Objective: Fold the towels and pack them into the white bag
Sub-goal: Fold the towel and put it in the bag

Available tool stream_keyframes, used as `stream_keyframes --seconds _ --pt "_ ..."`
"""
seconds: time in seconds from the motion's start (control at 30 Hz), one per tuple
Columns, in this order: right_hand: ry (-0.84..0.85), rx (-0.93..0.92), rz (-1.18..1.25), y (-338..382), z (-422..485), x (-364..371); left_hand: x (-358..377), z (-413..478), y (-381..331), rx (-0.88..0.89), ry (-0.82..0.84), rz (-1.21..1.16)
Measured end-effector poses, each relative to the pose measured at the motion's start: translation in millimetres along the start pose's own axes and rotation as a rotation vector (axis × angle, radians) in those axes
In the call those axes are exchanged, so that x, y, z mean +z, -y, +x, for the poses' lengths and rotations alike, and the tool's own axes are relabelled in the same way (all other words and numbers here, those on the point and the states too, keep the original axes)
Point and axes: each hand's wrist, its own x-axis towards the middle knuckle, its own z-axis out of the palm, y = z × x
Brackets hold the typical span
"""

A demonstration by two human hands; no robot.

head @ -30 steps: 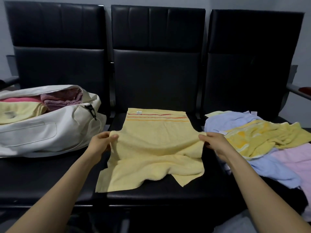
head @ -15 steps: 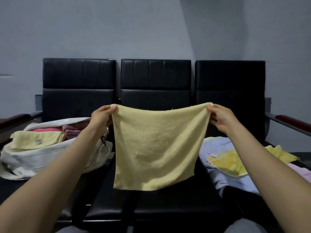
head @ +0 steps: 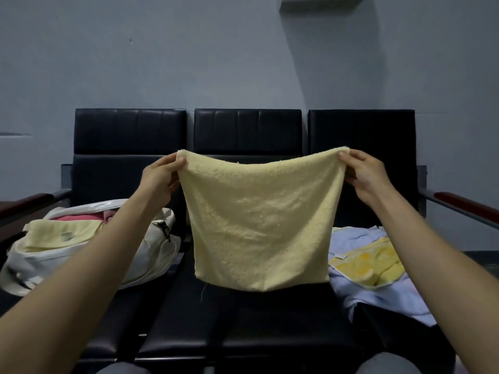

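The fingers [head: 176,165] of my left hand [head: 159,180] and right hand [head: 364,176] pinch the top corners of one yellow towel [head: 259,220]. It lay on the middle seat [head: 243,333] a second ago and now hangs above it, ready to fold, I judge. One white bag [head: 89,261] on the left shows three towels; two loose towels [head: 378,282] wait on the right.
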Motion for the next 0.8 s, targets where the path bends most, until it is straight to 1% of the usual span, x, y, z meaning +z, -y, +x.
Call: stream_keyframes --seconds 0.23,0.33,0.43,0.5,0.57,0.7,0.8 --pt "0.067 -0.114 0.127 7.1 -23.4 -3.6 -17.3 -12.3 -5.6 0.15 0.036 -0.028" --pt "0.065 -0.106 0.172 1.7 -16.4 -2.7 -20.3 -4.3 -2.5 0.206 0.049 -0.023" --pt "0.055 -0.059 0.197 -8.8 0.4 4.3 -16.4 13.4 7.5 0.21 0.041 -0.032" --pt "0.055 0.001 0.154 -23.8 13.1 9.8 -12.0 30.0 22.9 0.159 0.017 0.007" --pt "0.051 0.107 0.065 -51.7 25.7 13.7 -9.7 49.2 49.2 0.046 -0.033 0.074" --pt "0.047 0.334 -0.087 -135.2 38.7 15.2 -13.9 84.0 127.8 -0.206 -0.072 0.231" --pt "0.05 0.447 -0.131 -187.3 38.1 16.9 -16.1 101.6 177.8 -0.29 -0.087 0.324"
